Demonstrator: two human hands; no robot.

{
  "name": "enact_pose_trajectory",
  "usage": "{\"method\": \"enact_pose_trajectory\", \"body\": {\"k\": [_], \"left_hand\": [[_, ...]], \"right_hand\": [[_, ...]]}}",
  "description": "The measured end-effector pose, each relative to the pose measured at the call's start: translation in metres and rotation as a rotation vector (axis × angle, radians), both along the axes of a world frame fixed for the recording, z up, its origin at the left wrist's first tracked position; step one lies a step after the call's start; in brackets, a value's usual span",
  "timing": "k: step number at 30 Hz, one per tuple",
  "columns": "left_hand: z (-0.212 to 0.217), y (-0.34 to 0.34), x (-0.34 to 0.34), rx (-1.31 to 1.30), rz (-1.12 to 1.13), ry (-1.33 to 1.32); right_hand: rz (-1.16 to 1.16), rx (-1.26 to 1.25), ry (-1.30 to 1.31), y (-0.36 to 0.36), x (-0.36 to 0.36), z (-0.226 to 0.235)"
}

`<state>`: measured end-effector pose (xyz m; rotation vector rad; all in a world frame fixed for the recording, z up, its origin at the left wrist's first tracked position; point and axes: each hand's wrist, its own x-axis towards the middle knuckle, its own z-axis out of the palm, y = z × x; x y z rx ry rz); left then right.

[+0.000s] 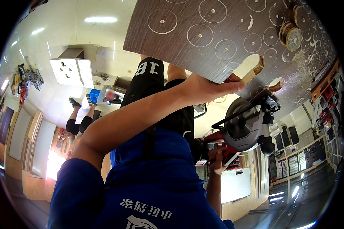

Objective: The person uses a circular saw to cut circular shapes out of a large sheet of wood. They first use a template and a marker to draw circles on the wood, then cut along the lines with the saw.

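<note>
Saw [244, 129], grey-red, hangs just below the board [218, 34] edge; it looks heavy and rigid, best gripped at its red handle, where the right hand [217, 157] is clamped. Left hand [206, 89] presses the board's edge beside a cut wooden disc [250, 65], fingers flat, nothing enclosed.

Your left arm stretched out long, bare from the blue sleeve down to the wrist. Your left hand [208, 88] was flat, fingers straight and close together, with the thumb tucked under and pinching. Your right arm came up from below, bent a little. Your right hand [216, 157] was curled into a tight fist, fingers wrapped round and knuckles facing you.
</note>
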<state>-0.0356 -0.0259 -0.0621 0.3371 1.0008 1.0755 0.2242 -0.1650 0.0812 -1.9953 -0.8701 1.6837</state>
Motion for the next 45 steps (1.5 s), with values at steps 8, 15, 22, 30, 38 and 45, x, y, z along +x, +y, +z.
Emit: {"method": "enact_pose_trajectory", "body": {"k": [8, 15, 22, 30, 38, 45], "left_hand": [[0.0022, 0.0002, -0.0018, -0.015, 0.014, -0.01], [0.003, 0.0003, -0.0033, -0.019, 0.004, -0.008], [0.0035, 0.0007, -0.0041, -0.007, -0.01, 0.021], [0.0039, 0.0007, -0.0055, -0.012, -0.026, 0.035], [0.0056, 0.0006, -0.0073, -0.034, -0.033, 0.015], [0.005, -0.0001, -0.007, -0.031, -0.034, 0.029]], "right_hand": [[0.013, 0.029, 0.041, 0.0046, -0.005, 0.0003], [0.033, 0.035, 0.021, 0.0064, -0.0069, 0.0007], [0.03, 0.041, 0.067, 0.0057, -0.0041, 0.0002], [0.041, 0.03, 0.041, 0.0054, -0.0029, 0.0005], [0.035, 0.017, 0.042, 0.0082, -0.0054, 0.0007], [0.084, 0.025, 0.013, 0.0102, -0.0068, 0.0011]]}}
